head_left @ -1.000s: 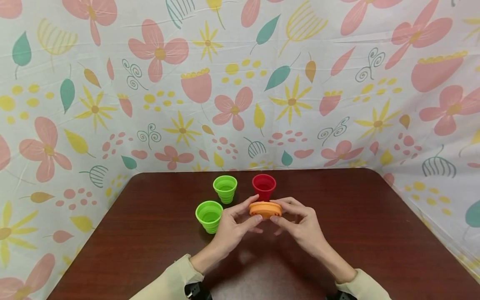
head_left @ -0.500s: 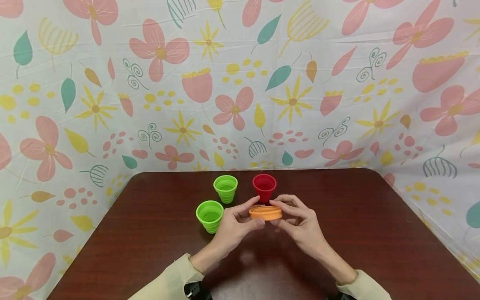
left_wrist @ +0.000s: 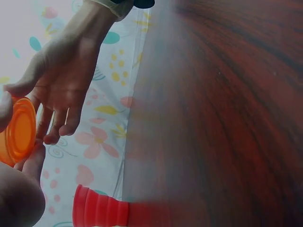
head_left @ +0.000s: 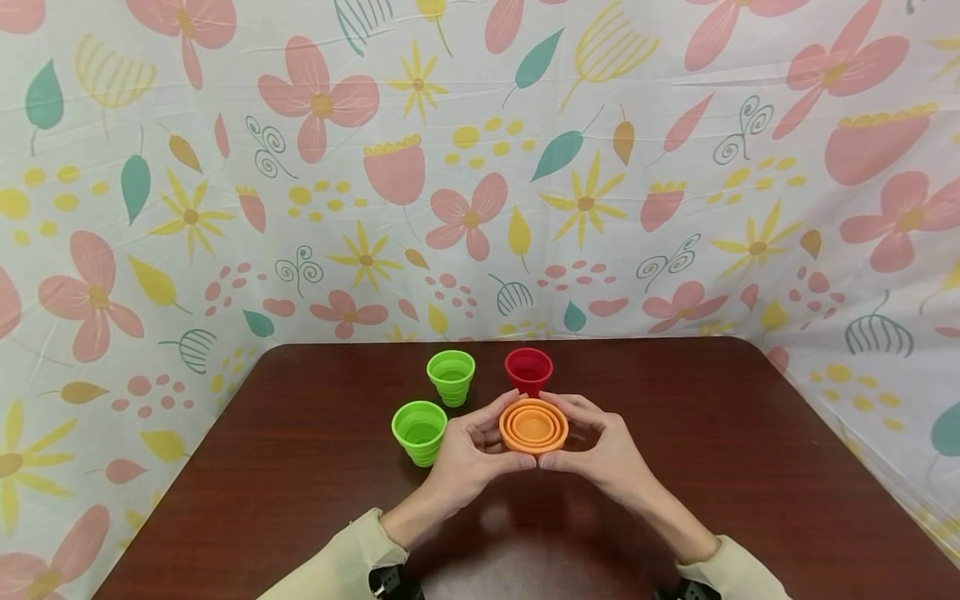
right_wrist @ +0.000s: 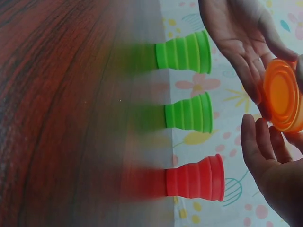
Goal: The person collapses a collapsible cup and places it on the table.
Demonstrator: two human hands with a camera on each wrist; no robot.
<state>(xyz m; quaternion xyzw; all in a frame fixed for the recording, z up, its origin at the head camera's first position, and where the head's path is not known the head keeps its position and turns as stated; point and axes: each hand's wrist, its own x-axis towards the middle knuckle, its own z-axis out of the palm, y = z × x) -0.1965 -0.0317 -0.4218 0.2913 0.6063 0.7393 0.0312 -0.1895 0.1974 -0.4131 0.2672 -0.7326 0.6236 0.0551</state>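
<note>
An orange collapsible cup [head_left: 534,427], folded flat into rings, is held up between both hands over the table. My left hand [head_left: 467,450] grips its left side, thumb along the near edge and fingertips at the far edge. The right hand [head_left: 604,446] grips the opposite side the same way, the two thumb tips close together. In the head view the ringed face points up towards the camera. Both wrist views show the cup [left_wrist: 22,128] raised above the tabletop, its base side [right_wrist: 282,94] facing down.
A red cup [head_left: 528,367] stands expanded just behind the hands. Two expanded green cups stand to the left, one farther back [head_left: 451,379] and one nearer [head_left: 418,433], close beside the left hand. The dark wooden table [head_left: 750,467] meets a flower-patterned cloth [head_left: 480,167].
The orange cup has tilted from nearly edge-on so its ringed face shows towards the head camera. Both thumbs have come round to its near edge. The standing cups have not moved.
</note>
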